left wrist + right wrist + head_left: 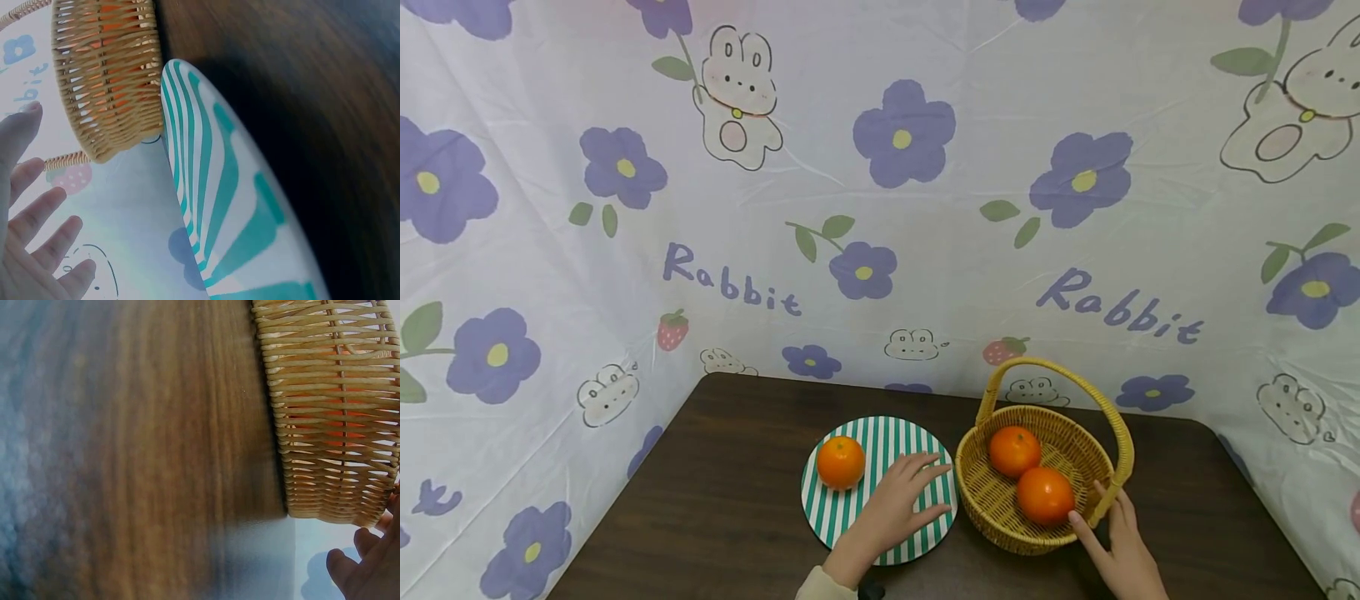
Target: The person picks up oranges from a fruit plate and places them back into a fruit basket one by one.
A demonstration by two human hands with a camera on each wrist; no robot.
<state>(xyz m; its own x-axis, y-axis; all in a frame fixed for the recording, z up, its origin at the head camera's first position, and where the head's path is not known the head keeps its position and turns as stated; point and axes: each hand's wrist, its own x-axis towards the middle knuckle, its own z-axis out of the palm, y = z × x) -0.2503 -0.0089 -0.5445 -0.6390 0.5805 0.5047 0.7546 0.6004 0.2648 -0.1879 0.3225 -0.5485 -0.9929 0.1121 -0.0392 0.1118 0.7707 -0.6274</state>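
My left hand (895, 504) hovers over the right part of a round green-and-white striped plate (880, 433), fingers spread and holding nothing. An orange (841, 463) sits on the plate's left side. Right of the plate stands a yellow wicker basket (992, 521) with an upright handle, holding two oranges, a farther one (1015, 451) and a nearer one (1046, 496). My right hand (1122, 546) grips the basket's right rim at the handle's foot, thumb on the near side. In the right wrist view, the fingers (342, 567) show only partly beside the wicker wall (337, 425).
A dark wooden table (722, 483) carries everything. Behind it and at both sides hangs a white cloth (820, 350) printed with purple flowers and rabbits. The plate and basket stand nearly side by side.
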